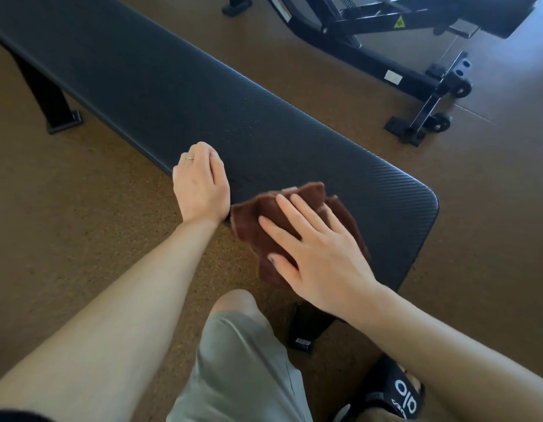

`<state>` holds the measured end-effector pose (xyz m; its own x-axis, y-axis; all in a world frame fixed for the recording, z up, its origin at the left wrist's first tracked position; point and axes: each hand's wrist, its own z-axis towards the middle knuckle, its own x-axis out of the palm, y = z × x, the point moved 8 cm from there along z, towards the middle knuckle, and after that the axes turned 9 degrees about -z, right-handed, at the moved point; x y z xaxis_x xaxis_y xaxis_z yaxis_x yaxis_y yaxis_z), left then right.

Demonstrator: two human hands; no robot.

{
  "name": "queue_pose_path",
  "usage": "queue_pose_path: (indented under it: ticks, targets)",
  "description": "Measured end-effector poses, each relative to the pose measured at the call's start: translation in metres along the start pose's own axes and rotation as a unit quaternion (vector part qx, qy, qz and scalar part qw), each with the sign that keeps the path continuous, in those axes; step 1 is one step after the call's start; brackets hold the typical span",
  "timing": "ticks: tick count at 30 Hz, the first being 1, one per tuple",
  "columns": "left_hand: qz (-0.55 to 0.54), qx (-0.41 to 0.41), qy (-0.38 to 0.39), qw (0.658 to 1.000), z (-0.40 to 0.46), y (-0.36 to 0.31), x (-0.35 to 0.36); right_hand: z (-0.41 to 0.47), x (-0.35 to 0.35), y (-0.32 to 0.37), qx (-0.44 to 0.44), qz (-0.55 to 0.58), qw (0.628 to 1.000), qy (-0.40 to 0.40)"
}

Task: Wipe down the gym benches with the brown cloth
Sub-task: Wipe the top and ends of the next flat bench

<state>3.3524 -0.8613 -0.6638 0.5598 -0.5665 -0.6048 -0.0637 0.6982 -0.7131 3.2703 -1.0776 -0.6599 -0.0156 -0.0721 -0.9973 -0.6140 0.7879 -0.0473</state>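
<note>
**Brown cloth pressed flat on near end of gym bench**

A person is leaning over a long black flat bench [179, 86] that is running from upper left to lower right across a brown speckled floor [66, 208]. The left hand [200, 184], wearing a thin ring [189, 159], is curling its fingers over the bench's near edge and gripping it. Just beside it, the right hand [313, 248] is lying with fingers straight and spread, pressing the crumpled brown cloth [297, 208] onto the padded top close to the rounded near end. Small droplets [246, 123] are dotting the pad beyond the cloth. Below, a knee in grey-green shorts [243, 360] and a black slide sandal [395, 391] are showing. A second black bench frame [416, 77] with wheels is standing at upper right.
</note>
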Motion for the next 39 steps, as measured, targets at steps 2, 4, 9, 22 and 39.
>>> queue_pose_path:
  ticks: [2,4,9,22,39]
  targets:
    - [0.001,0.004,0.000,1.000,-0.002,-0.003,-0.001,-0.040,0.000,-0.010,0.000,-0.016,1.000,0.010]
    - [0.003,0.005,-0.004,1.000,-0.002,-0.005,-0.002,-0.062,0.000,-0.016,0.012,-0.021,1.000,0.018]
    - [-0.011,0.005,-0.016,1.000,-0.001,0.000,0.000,-0.009,0.000,-0.005,-0.028,-0.003,0.999,0.016]
    - [0.042,0.010,-0.014,0.999,-0.004,-0.010,0.001,-0.036,0.002,-0.002,0.081,0.009,0.997,0.021]
    - [0.063,0.005,-0.011,0.998,0.000,-0.007,0.004,0.035,-0.008,-0.017,0.071,0.056,0.996,-0.022]
